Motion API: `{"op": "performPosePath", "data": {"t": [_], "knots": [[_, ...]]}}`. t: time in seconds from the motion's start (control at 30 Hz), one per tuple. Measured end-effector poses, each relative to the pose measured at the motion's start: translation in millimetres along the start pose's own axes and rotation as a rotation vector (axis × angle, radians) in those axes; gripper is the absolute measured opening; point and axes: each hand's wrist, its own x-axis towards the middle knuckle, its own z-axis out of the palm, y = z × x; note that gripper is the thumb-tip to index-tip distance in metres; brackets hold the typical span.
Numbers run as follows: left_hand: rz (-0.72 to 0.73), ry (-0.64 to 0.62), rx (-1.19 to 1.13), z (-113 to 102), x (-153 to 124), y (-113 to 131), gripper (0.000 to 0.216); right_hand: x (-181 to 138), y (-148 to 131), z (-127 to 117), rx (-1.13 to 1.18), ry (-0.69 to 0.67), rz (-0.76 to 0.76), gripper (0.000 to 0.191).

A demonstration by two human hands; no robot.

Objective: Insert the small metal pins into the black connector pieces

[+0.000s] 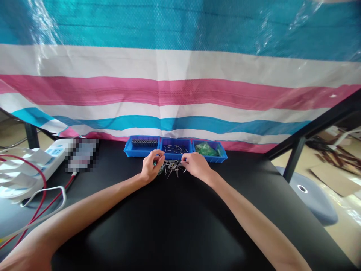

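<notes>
2 forearms (109, 194) are cut off at the lower edge. Around the loose metal pieces (172, 166), the left hand (152, 166) sits at 9 o'clock, fingers curled by a green thing (155, 163), mostly hidden; whether it grips that, I cannot tell. At 3 o'clock, the right hand (196, 164) has bent fingertips at the pile, any held piece unclear. Beyond, 3 blue bins (138, 153) show metal cylinders (145, 143) at 10, partly covered pins (175, 148) at 12, green packets (206, 149) at 2.
</notes>
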Motion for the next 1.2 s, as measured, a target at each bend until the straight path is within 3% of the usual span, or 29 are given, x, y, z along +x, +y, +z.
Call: {"op": "performPosePath", "data": {"t": [0.17,0.33,0.43,0.6,0.67,0.9,1.2], "knots": [[0.025,-0.01,0.011,0.4,-0.3,-0.1,0.017,-4.1,-3.0,4.6,-0.195,-0.168,0.0,0.008],[0.049,-0.033,0.016,-0.1,0.6,-0.3,0.014,-5.0,-5.5,2.8,-0.253,-0.181,-0.019,0.007],[0.076,-0.05,0.033,-0.6,2.6,1.4,0.012,-5.4,-8.3,5.5,-0.159,-0.052,-0.038,0.007],[0.089,-0.149,0.068,-3.7,8.0,8.4,0.015,-14.0,-20.9,30.4,0.338,0.431,-0.115,0.013],[0.123,-0.167,0.088,-4.6,9.6,9.4,0.016,-19.0,-25.5,42.9,0.476,0.528,-0.137,0.013],[0.215,-0.284,0.093,0.2,10.3,3.0,0.017,-21.8,-25.0,57.8,0.572,0.583,-0.128,0.012],[0.205,-0.275,0.104,-0.3,9.8,4.3,0.019,-21.6,-23.4,55.9,0.605,0.616,-0.158,0.014]]}}
